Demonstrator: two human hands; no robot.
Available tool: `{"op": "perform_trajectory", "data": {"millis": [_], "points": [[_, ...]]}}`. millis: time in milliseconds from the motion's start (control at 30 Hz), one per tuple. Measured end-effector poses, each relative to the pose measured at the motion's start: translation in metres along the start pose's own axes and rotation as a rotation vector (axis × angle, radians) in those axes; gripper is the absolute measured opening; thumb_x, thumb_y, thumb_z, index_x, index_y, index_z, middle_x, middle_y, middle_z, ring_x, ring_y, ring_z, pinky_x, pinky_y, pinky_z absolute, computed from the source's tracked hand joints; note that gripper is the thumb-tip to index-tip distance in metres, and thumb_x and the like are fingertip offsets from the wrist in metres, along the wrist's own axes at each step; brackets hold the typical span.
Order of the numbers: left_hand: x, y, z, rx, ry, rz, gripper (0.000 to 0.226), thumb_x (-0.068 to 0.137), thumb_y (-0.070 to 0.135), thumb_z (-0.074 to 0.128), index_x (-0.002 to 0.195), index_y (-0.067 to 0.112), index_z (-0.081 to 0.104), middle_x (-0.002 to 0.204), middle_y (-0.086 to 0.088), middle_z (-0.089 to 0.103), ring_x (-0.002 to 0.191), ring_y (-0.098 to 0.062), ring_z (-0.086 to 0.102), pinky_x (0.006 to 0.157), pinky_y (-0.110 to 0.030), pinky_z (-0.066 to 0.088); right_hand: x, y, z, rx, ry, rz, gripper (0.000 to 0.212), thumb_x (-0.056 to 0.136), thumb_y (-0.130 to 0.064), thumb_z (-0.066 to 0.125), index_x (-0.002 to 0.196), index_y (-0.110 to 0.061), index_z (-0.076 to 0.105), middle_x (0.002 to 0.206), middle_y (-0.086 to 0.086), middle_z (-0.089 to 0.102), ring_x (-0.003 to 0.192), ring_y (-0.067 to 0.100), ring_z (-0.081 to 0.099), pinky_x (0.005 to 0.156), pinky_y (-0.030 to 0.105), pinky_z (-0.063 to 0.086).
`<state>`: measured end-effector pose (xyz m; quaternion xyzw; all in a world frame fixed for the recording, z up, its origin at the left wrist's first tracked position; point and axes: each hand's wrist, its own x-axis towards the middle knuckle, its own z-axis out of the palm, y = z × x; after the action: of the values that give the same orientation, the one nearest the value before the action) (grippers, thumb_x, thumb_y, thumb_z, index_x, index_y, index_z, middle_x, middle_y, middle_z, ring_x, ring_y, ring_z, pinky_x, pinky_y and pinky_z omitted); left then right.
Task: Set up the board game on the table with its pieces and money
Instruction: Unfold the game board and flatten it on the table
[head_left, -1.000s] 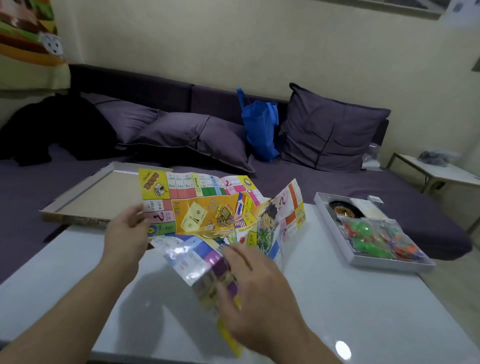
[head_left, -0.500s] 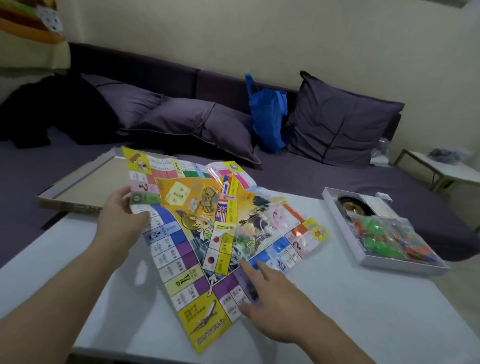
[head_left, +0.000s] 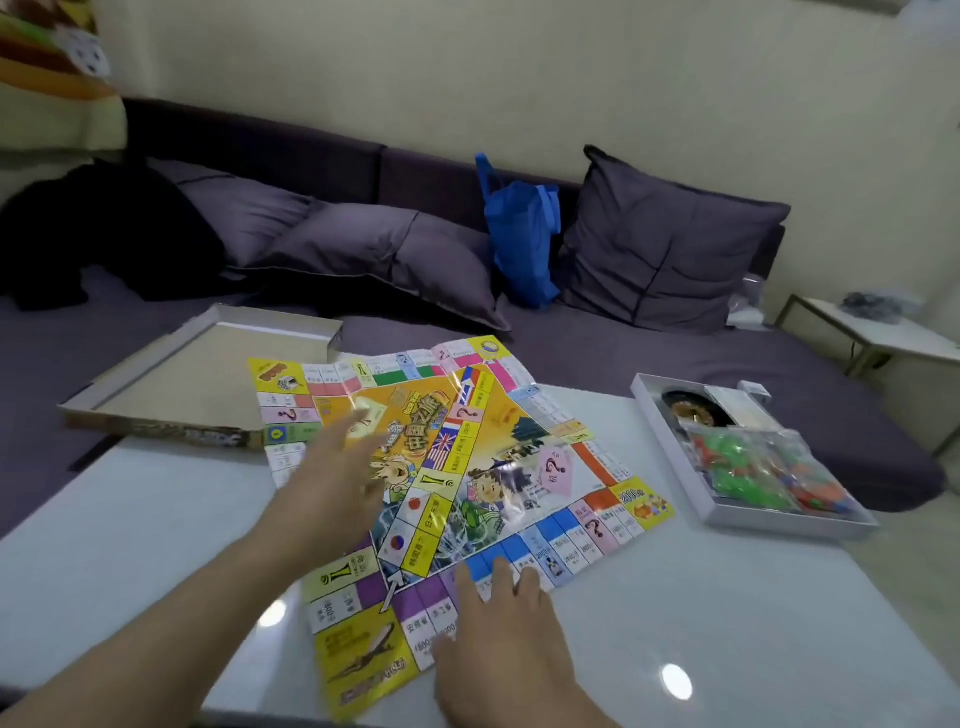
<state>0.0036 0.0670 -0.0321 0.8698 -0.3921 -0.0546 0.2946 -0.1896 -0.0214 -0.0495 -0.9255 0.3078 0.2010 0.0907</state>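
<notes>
Box lid (head_left: 197, 379): seen at the far left, upside down, partly on the worktop (head_left: 727, 613) edge, touching the board's far-left corner.
Left hand (head_left: 332, 493): laid over the board's left half, fingers straight and spread; its grip is loose, nothing clasped. Blurred.
Game board (head_left: 498, 467): spread open on the worktop, skewed diamond-wise, creases raised, one corner pointing toward the person.
Right hand (head_left: 504, 639): fingers straight, pressed flat on the near edge; nothing clasped.
Box tray (head_left: 670, 457): well apart to the right, holding the bagged pieces (head_left: 753, 467).
Key relation: the tray is judged nearer the right hand; money cannot be made out.
</notes>
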Motion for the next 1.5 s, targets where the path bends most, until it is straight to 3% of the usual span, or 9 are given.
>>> {"op": "perform_trajectory", "data": {"millis": [67,200,300,433,633,900,1000,1200,1500], "points": [[-0.007,0.022,0.023,0.095,-0.124,0.042,0.058,0.106,0.049,0.048,0.160,0.036,0.032,0.173,0.008,0.008,0.157,-0.022,0.023,0.123,-0.045,0.031,-0.006,-0.008,-0.002,0.027,-0.029,0.015,0.080,0.105,-0.049,0.047,0.167,-0.024,0.005,0.173,0.021,0.000,0.158,0.045,-0.002,0.127,0.053,0.008],[-0.020,0.035,0.073,0.299,-0.285,-0.091,0.068,0.106,0.063,0.026,0.166,0.037,0.005,0.175,-0.004,-0.005,0.161,-0.032,-0.002,0.128,-0.056,0.009,-0.020,-0.001,-0.016,0.197,0.028,-0.009,0.058,0.102,-0.042,0.049,0.155,-0.025,0.034,0.152,0.015,0.045,0.146,0.038,0.034,0.115,0.049,0.038],[-0.021,0.022,0.090,0.338,-0.338,-0.084,0.072,0.104,0.068,0.022,0.164,0.041,-0.007,0.173,-0.004,-0.021,0.159,-0.031,-0.020,0.127,-0.057,-0.008,-0.022,0.030,-0.026,0.264,0.140,-0.022,0.048,0.103,-0.038,0.052,0.148,-0.026,0.044,0.144,0.006,0.054,0.133,0.028,0.050,0.106,0.046,0.047],[-0.009,0.004,0.084,0.367,-0.407,0.094,0.076,0.099,0.076,0.024,0.162,0.048,-0.007,0.172,0.004,-0.023,0.157,-0.023,-0.025,0.126,-0.051,-0.012,0.003,0.090,-0.032,0.285,0.302,-0.022,0.059,0.104,-0.042,0.055,0.158,-0.031,0.035,0.169,-0.002,0.028,0.154,0.024,0.027,0.123,0.045,0.032],[-0.002,0.000,0.083,0.356,-0.418,0.111,0.077,0.095,0.081,0.030,0.160,0.055,-0.001,0.173,0.011,-0.018,0.159,-0.018,-0.020,0.125,-0.047,-0.011,0.037,0.136,-0.007,0.212,0.170,0.068,0.083,0.096,-0.073,0.043,0.162,-0.053,-0.003,0.175,-0.002,-0.014,0.160,0.032,-0.015,0.127,0.058,-0.004],[0.019,0.016,0.070,0.219,-0.226,0.030,0.060,0.095,0.072,0.047,0.149,0.049,0.040,0.168,0.006,0.020,0.156,-0.024,0.015,0.125,-0.053,0.013,0.061,0.137,-0.027,0.186,0.342,0.115,0.074,0.092,-0.071,0.044,0.158,-0.040,0.032,0.163,0.005,0.031,0.151,0.032,0.024,0.123,0.056,0.024],[0.048,0.018,0.076,0.229,-0.175,0.000,0.066,0.097,0.075,0.039,0.156,0.048,0.033,0.172,0.005,0.012,0.158,-0.025,0.009,0.127,-0.057,0.009,0.095,0.142,-0.042,0.233,0.467,0.100,0.070,0.096,-0.067,0.043,0.159,-0.038,0.031,0.168,0.003,0.028,0.154,0.029,0.023,0.125,0.054,0.026],[0.109,0.014,0.094,0.412,-0.227,-0.010,0.081,0.085,0.091,0.014,0.158,0.060,0.000,0.173,0.008,-0.015,0.158,-0.031,-0.022,0.121,-0.071,-0.013,0.162,0.141,-0.049,0.179,0.451,0.028,0.074,0.097,-0.074,0.031,0.163,-0.049,0.008,0.176,-0.007,-0.001,0.162,0.029,-0.007,0.128,0.060,0.000],[0.115,-0.005,0.110,0.476,-0.220,0.029,0.080,0.077,0.096,-0.003,0.149,0.067,-0.021,0.172,0.013,-0.018,0.158,-0.027,-0.023,0.121,-0.071,-0.012,0.181,0.148,-0.030,0.139,0.406,0.082,0.077,0.094,-0.082,0.016,0.161,-0.053,-0.006,0.175,-0.007,-0.007,0.160,0.030,-0.016,0.126,0.063,-0.007]]}}
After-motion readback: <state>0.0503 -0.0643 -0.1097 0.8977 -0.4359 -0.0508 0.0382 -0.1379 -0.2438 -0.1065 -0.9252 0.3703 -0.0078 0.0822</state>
